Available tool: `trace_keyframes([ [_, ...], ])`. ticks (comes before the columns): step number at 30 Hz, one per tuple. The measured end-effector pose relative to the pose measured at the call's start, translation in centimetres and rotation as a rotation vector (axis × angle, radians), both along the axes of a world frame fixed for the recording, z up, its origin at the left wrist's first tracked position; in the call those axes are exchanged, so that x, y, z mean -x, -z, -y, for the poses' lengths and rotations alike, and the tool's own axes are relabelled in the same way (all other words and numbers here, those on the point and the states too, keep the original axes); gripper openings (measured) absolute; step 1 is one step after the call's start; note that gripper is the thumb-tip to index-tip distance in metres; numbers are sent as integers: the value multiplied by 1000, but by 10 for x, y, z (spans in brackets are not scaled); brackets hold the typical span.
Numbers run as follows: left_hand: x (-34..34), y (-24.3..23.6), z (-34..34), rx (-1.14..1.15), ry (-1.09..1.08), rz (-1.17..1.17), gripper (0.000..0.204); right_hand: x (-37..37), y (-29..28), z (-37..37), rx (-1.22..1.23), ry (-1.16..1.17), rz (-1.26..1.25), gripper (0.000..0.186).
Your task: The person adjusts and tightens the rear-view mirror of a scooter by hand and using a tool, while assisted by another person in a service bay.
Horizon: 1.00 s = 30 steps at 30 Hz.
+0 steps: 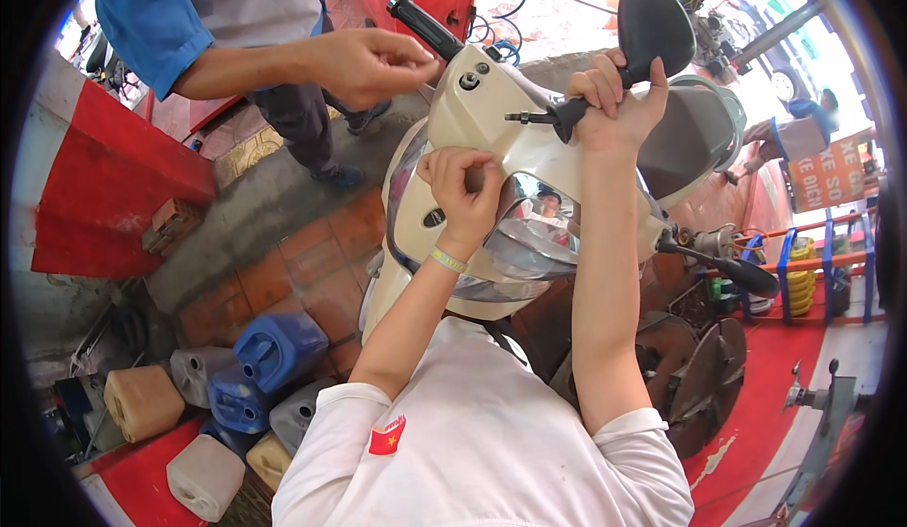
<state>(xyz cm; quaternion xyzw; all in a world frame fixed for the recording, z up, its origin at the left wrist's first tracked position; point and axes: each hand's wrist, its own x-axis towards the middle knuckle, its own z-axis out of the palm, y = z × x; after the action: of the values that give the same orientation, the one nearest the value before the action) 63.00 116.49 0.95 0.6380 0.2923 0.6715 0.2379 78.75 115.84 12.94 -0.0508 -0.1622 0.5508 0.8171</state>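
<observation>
My right hand (614, 102) is raised and wrapped around the stem of a black rear-view mirror (655, 31). The mirror's head points up, and its threaded end (524, 118) sticks out to the left, over the cream scooter (477, 116). Lower and to the left, my left hand (463, 192) is curled with thumb and fingertips together above the front panel. Whatever those fingers hold, if anything, is hidden. Between my forearms the headlight (534, 239) shows. A co-worker's hand (378, 64) hovers beside the black handlebar grip (425, 26), fingers bent.
Several plastic jugs (279, 348), blue, white and tan, stand on the floor at lower left. Red panels (113, 178) and bricks (172, 225) lie beyond. A long black part with a rounded end (751, 277) juts from the scooter's right side. Another person (803, 126) is farther off.
</observation>
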Motion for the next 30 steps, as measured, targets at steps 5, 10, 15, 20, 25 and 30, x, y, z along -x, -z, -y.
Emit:
trace_keyframes([
  [5, 1, -2, 0, 15, -1, -11, 12, 1, -3, 0, -55, -57, -55, 38],
  [10, 2, -2, -1, 15, 9, -21, 12, 0, -2, 2, -169, -125, -71, 41],
  [15, 3, 2, -3, 19, 13, -29, 13, -2, -1, 2, -284, -199, 18, 42],
  [20, 2, -2, -2, 30, 22, -55, 12, 1, -4, 4, -304, -193, 21, 38],
  [25, 3, 3, 1, 71, 41, -80, 14, 4, -6, 3, -316, -193, 20, 35],
  [30, 3, -2, 2, 67, 146, 5, 21, -1, -3, 1, -360, -235, 55, 37],
])
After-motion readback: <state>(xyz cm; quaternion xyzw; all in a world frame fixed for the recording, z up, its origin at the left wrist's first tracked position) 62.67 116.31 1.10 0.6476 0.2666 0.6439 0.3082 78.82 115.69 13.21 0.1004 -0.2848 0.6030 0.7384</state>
